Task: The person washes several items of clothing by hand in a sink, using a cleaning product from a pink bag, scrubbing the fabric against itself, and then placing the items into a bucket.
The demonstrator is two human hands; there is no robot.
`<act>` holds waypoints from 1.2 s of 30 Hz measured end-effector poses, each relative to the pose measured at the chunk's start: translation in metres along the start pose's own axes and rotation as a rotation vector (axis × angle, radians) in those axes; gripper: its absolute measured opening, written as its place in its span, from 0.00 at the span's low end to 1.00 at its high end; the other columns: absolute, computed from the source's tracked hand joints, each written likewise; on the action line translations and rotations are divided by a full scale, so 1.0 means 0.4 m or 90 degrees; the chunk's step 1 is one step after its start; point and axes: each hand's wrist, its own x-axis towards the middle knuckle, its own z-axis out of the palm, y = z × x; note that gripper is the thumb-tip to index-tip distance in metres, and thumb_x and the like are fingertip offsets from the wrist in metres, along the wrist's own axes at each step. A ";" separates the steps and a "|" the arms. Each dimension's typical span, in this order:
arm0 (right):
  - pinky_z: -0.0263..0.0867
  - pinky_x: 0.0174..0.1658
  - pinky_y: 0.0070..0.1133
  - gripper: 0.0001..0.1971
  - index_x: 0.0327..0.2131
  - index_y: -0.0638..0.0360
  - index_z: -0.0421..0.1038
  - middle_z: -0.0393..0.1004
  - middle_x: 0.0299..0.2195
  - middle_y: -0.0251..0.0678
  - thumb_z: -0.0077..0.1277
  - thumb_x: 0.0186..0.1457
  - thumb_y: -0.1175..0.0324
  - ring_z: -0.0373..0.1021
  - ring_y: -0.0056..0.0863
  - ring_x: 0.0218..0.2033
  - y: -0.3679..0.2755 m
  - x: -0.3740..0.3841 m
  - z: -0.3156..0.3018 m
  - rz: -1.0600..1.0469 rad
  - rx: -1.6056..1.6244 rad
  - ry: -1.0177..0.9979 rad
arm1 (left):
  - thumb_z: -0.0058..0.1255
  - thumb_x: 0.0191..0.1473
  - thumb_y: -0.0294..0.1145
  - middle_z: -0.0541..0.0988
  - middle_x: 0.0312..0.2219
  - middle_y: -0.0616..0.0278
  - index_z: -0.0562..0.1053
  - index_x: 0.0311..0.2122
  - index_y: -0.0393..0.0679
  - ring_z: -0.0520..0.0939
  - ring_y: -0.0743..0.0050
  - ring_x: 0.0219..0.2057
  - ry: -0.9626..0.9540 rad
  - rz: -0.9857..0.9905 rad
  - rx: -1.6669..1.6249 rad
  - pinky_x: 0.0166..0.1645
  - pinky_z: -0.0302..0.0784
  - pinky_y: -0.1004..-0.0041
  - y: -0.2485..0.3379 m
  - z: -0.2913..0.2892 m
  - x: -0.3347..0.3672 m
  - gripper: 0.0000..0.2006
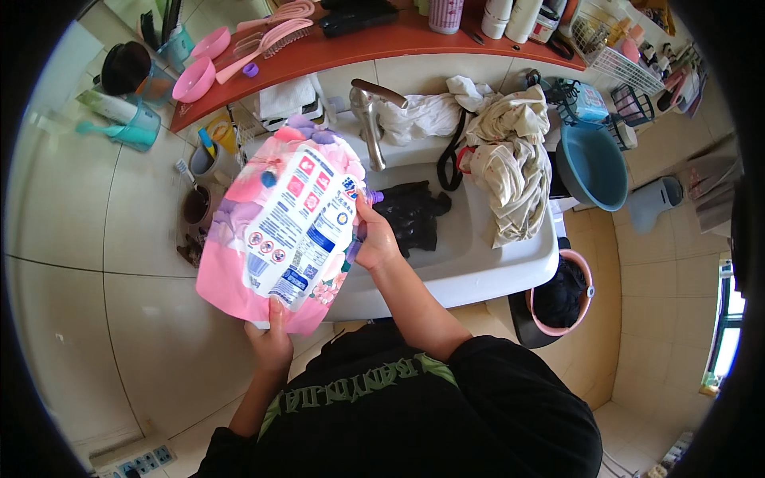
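A large pink refill pouch (231, 263), floral with a white label panel and a purple spout at its right edge, is held up at the left of the sink. My left hand (272, 344) grips its bottom edge, thumb on the front. My right hand (376, 237) is closed on the pouch's right side, just below the spout. Behind the pouch, the white sink (510, 271) holds a dark wet cloth (410, 217) in its basin. Part of the basin is hidden by the pouch. Over the sink's right side lies a heap of beige clothing (514, 159).
A metal faucet (370, 127) rises at the back of the sink. Above it runs a red shelf (343, 48) with hairbrushes, pink bowls and bottles. To the right are a blue basin (592, 167) and, lower, a pink bucket (588, 280) with dark cloth. A toothbrush cup (195, 205) stands left.
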 end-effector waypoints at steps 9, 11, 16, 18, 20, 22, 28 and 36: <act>0.64 0.45 0.26 0.16 0.45 0.60 0.64 0.70 0.40 0.36 0.47 0.52 0.68 0.68 0.27 0.40 -0.022 0.016 -0.047 -0.019 -0.188 -0.049 | 0.50 0.49 0.34 0.71 0.38 0.58 0.59 0.48 0.31 0.72 0.71 0.36 0.008 -0.212 -0.045 0.38 0.68 0.73 -0.085 -0.003 0.015 0.24; 0.65 0.41 0.22 0.12 0.40 0.60 0.67 0.72 0.34 0.33 0.49 0.50 0.70 0.68 0.23 0.35 -0.015 -0.006 -0.006 -0.019 -0.288 0.036 | 0.53 0.47 0.37 0.71 0.36 0.58 0.59 0.48 0.32 0.72 0.70 0.36 -0.054 -0.420 -0.039 0.36 0.69 0.72 -0.129 -0.045 0.013 0.27; 0.64 0.31 0.17 0.08 0.33 0.61 0.70 0.73 0.27 0.30 0.51 0.49 0.69 0.68 0.17 0.26 -0.067 -0.046 0.044 -0.063 -0.428 0.020 | 0.59 0.38 0.31 0.61 0.48 0.49 0.54 0.52 0.33 0.68 0.61 0.45 0.113 -0.137 0.251 0.45 0.67 0.65 -0.164 -0.120 0.001 0.36; 0.64 0.30 0.16 0.06 0.32 0.61 0.71 0.73 0.26 0.30 0.52 0.49 0.71 0.67 0.17 0.25 -0.108 -0.066 0.054 -0.075 -0.460 -0.007 | 0.59 0.38 0.30 0.60 0.49 0.47 0.54 0.52 0.33 0.67 0.60 0.48 0.065 0.042 0.270 0.48 0.65 0.66 -0.077 -0.095 0.041 0.36; 0.64 0.30 0.16 0.03 0.29 0.62 0.72 0.73 0.25 0.30 0.52 0.48 0.74 0.68 0.16 0.24 -0.093 -0.072 0.080 -0.044 -0.532 -0.043 | 0.59 0.38 0.29 0.62 0.49 0.49 0.54 0.52 0.34 0.68 0.63 0.47 0.021 0.179 0.337 0.49 0.65 0.68 -0.042 -0.111 0.082 0.37; 0.64 0.29 0.16 0.01 0.24 0.63 0.72 0.73 0.24 0.30 0.53 0.46 0.76 0.68 0.16 0.25 -0.089 -0.085 0.119 -0.019 -0.570 -0.118 | 0.59 0.37 0.25 0.66 0.47 0.53 0.57 0.50 0.36 0.70 0.66 0.46 -0.149 0.005 0.069 0.48 0.66 0.69 -0.031 -0.088 0.125 0.33; 0.62 0.25 0.12 0.02 0.23 0.63 0.72 0.72 0.21 0.28 0.55 0.45 0.76 0.65 0.11 0.23 -0.020 -0.057 0.222 -0.017 -0.847 -0.273 | 0.59 0.36 0.20 0.74 0.36 0.61 0.65 0.42 0.39 0.75 0.73 0.36 -0.115 -0.188 -0.113 0.40 0.71 0.74 -0.074 -0.149 0.131 0.24; 0.63 0.27 0.15 0.11 0.30 0.65 0.68 0.70 0.23 0.29 0.57 0.44 0.71 0.65 0.15 0.23 0.248 0.121 0.203 -0.108 -0.822 -0.311 | 0.57 0.38 0.21 0.73 0.32 0.63 0.64 0.41 0.39 0.74 0.78 0.33 0.276 -0.010 -0.051 0.37 0.70 0.78 -0.130 -0.295 0.073 0.21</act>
